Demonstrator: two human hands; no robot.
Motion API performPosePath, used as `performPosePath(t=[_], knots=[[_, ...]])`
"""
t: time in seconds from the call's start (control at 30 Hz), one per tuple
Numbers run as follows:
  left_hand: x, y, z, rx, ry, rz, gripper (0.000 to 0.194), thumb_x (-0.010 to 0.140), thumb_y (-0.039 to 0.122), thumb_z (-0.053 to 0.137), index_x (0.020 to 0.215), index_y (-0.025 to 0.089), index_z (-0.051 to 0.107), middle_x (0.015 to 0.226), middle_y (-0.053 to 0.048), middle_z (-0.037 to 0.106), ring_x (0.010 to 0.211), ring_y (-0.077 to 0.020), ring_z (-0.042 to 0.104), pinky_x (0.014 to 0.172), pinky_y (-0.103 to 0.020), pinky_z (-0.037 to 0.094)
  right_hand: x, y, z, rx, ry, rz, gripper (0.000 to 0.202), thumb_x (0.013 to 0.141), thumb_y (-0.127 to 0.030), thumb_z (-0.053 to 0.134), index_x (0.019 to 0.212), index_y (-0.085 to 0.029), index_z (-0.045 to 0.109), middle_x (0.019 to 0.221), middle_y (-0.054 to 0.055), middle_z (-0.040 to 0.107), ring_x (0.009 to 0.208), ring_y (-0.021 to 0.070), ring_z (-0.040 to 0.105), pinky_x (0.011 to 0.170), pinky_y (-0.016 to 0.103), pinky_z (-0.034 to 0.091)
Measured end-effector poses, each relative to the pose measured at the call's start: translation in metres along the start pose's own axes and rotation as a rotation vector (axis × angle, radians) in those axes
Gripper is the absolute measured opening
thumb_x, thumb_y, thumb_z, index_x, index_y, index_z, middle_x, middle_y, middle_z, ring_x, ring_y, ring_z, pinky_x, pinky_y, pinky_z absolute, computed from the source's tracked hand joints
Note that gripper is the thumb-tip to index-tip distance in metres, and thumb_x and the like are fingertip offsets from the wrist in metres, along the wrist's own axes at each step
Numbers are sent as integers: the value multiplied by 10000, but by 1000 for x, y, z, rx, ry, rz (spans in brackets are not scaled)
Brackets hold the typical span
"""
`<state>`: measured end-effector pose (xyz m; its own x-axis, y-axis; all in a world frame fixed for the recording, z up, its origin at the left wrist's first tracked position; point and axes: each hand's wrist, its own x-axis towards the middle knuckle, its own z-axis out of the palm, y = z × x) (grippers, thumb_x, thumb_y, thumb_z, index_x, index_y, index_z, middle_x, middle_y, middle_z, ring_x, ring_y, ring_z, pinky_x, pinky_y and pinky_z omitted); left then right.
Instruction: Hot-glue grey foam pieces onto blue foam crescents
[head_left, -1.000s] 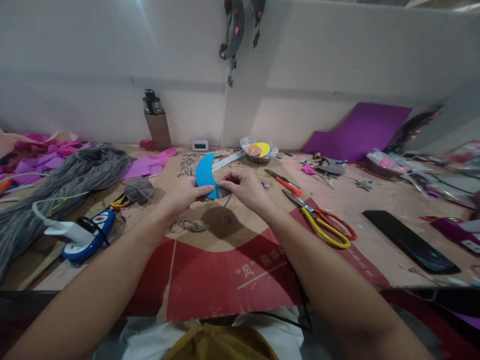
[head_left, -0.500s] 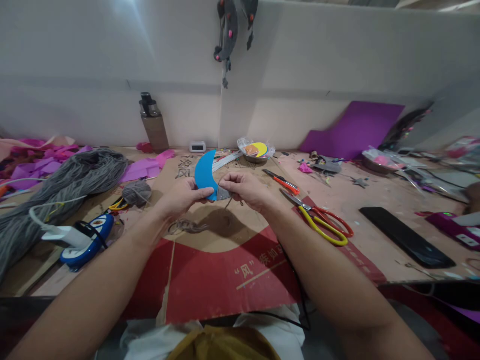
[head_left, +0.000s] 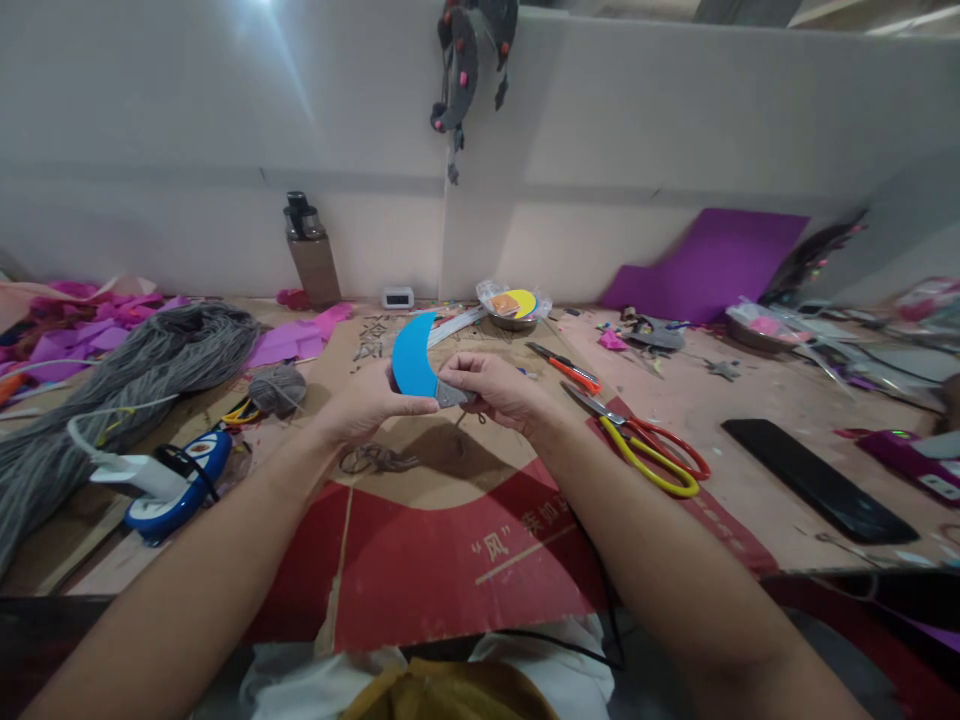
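A blue crescent-shaped piece (head_left: 411, 360), flat like felt or card, is pinched in my left hand (head_left: 373, 402) above the middle of the cardboard. Grey yarn (head_left: 450, 394) covers its lower right tip, and a short end hangs below. Closed round that wrapped tip, the fingers of my right hand (head_left: 491, 386) grip the yarn. Beneath my hands, a loose tangle of grey yarn (head_left: 379, 458) lies on the cardboard sheet (head_left: 450, 570), which is partly red with printed characters.
Right of my hands lie a utility knife (head_left: 566, 368), scissors (head_left: 645, 445) with red and yellow handles, and a black phone (head_left: 817, 478). On the left are a grey yarn skein (head_left: 150, 370), a small yarn ball (head_left: 277, 388) and a blue power strip (head_left: 180, 490). A bowl (head_left: 514, 318) stands behind.
The blue crescent has tipped slightly and sits a little lower. My right fingers have shifted around the yarn-wrapped tip. The view has tilted up slightly.
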<state>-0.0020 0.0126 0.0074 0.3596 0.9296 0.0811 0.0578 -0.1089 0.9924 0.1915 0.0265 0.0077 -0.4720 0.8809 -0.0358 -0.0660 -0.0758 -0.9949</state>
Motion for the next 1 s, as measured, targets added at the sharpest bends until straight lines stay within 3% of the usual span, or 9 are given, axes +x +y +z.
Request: performPosePath(t=[0.23,0.37,0.5,0.8,1.0], knots=[[0,1,2,-54,6,-12,458,565,233,827,973,146,637,1015,-89,706,935,-225,641,863,-374,470,-2,-2,3,4,11,29,304,654,-390,747,704,-184,529,552,-76,454,426,33,278,398,198,150],[-2,5,4,-51,46,-35,452,548,182,803,957,144,615,970,-73,711,883,-207,645,849,-371,471,-5,-4,6,-2,5,-2,283,651,-360,748,693,-177,536,534,-88,396,445,33,269,421,196,155],[-4,8,6,-68,60,-32,428,531,144,774,925,142,608,916,-54,705,850,-192,636,837,-356,461,-6,-5,8,-15,8,-34,290,632,-373,765,714,-172,573,568,-75,430,474,38,301,436,201,183],[-1,3,4,-60,-16,44,512,568,75,696,1061,152,581,951,-43,685,878,-186,626,796,-305,456,-2,1,3,-184,6,-86,282,672,-422,742,730,-164,642,627,-36,523,503,52,367,450,223,222],[0,3,4,-58,-29,60,540,593,96,711,1105,146,547,974,-51,671,880,-184,628,809,-314,463,0,5,2,-225,49,-95,288,690,-403,717,619,-166,570,552,-55,463,470,49,351,442,220,220]])
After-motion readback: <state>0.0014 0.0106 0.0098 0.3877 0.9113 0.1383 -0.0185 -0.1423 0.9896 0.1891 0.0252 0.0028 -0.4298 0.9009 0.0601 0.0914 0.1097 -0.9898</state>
